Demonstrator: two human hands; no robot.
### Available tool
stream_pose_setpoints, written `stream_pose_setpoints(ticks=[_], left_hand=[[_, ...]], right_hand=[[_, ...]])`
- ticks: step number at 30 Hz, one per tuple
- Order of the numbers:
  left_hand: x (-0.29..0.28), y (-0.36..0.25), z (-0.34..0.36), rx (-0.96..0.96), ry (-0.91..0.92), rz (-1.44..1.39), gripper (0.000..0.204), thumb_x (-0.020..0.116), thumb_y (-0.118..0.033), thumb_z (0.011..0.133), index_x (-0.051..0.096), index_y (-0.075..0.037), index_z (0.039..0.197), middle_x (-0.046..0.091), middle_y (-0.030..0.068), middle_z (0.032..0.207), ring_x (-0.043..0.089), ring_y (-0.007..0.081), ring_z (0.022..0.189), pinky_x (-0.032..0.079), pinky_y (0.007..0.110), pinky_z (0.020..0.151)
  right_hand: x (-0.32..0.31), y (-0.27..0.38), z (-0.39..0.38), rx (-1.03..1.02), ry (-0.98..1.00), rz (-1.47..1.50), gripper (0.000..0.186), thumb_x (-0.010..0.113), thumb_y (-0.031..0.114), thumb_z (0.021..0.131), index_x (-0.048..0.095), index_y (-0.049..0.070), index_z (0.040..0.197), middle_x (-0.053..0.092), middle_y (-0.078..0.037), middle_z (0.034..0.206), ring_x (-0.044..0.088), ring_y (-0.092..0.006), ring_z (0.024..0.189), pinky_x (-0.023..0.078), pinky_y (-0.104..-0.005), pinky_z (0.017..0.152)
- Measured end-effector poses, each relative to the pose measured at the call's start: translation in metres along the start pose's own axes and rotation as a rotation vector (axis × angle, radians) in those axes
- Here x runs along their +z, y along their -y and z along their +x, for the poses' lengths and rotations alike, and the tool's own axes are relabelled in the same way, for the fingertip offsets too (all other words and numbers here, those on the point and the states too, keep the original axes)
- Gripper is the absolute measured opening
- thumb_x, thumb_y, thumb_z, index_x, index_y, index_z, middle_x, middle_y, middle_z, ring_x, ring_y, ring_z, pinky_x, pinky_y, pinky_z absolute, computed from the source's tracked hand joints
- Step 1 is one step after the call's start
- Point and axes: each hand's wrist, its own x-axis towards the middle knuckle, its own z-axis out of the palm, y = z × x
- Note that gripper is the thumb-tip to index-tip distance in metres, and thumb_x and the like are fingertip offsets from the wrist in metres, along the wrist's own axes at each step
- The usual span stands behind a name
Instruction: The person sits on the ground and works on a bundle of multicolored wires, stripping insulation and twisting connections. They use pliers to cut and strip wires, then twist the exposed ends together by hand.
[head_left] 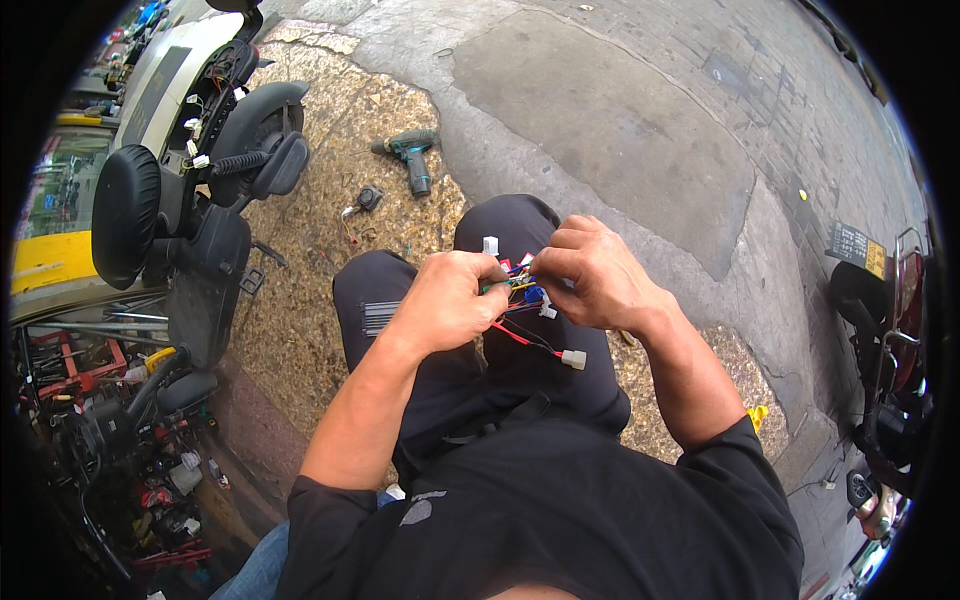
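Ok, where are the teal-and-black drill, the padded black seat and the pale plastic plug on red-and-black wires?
Drill point(414, 160): head view, upper handle.
Black seat point(127, 216): head view, middle of cushion.
Pale plug point(573, 359): head view, plastic body.

Two grips, the person's left grip point(447, 300) and right grip point(590, 275), share one bundle of wires point(521, 287). Three pale plugs point(573, 359) and one blue plug point(534, 296) show on it; others may be hidden. One finned block point(379, 318) rests at the left edge of the lap point(470, 375). The pebbled ground point(300, 240) carries one drill point(414, 158) by its upper right edge, one small black part point(369, 197) and, by its lower right edge, one yellow object point(757, 416). Along its left edge, one padded seat point(127, 215), one coil spring point(240, 163) and at least four white connectors point(201, 161) show. Beyond that edge, loose parts point(160, 495) are too jumbled to count.
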Motion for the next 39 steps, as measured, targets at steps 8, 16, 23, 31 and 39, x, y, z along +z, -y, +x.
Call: stream_pose_setpoints(ticks=[8,16,23,31,39], left_hand=[[0.000,-0.003,0.006,-0.008,0.037,-0.051,0.014,0.070,-0.005,0.083,0.067,0.005,0.092,0.065,0.0053,0.069,0.058,0.0099,0.062,0.047,0.031,0.059],[-0.003,-0.002,0.011,0.013,0.135,-0.008,0.014,0.072,-0.005,0.081,0.062,0.003,0.088,0.064,0.0067,0.070,0.059,0.0107,0.064,0.047,0.031,0.060],[-0.005,-0.005,0.015,-0.052,0.207,-0.001,0.018,0.072,-0.006,0.080,0.063,0.003,0.092,0.063,0.0078,0.069,0.059,0.0129,0.064,0.047,0.032,0.060],[0.001,-0.005,0.020,-0.002,0.231,-0.022,0.023,0.069,-0.010,0.079,0.066,0.001,0.099,0.067,0.0183,0.076,0.068,0.0304,0.073,0.051,0.040,0.068],[0.000,-0.004,0.015,-0.040,0.245,-0.082,0.011,0.070,-0.003,0.085,0.063,0.001,0.093,0.058,0.0014,0.068,0.052,0.0076,0.064,0.043,0.030,0.058]], right_hand=[[-0.002,0.002,0.001,0.047,0.043,0.070,0.019,0.072,0.007,0.078,0.069,0.007,0.097,0.066,-0.011,0.082,0.061,-0.0334,0.087,0.047,-0.0444,0.083],[-0.002,-0.002,0.002,0.030,0.089,0.052,0.017,0.070,0.005,0.075,0.069,0.006,0.092,0.066,-0.010,0.080,0.061,-0.0335,0.088,0.048,-0.0436,0.085],[-0.004,0.000,0.001,0.032,0.131,0.033,0.016,0.071,0.006,0.073,0.068,0.007,0.088,0.066,-0.009,0.078,0.061,-0.0322,0.088,0.048,-0.0429,0.086],[-0.003,0.002,0.004,0.056,0.175,0.050,0.019,0.073,0.007,0.072,0.069,0.007,0.091,0.070,-0.009,0.084,0.061,-0.0319,0.092,0.047,-0.0436,0.089],[-0.002,-0.002,-0.012,0.108,0.034,0.097,0.033,0.073,0.003,0.071,0.069,0.006,0.104,0.069,-0.011,0.100,0.062,-0.0341,0.103,0.049,-0.0438,0.092]])
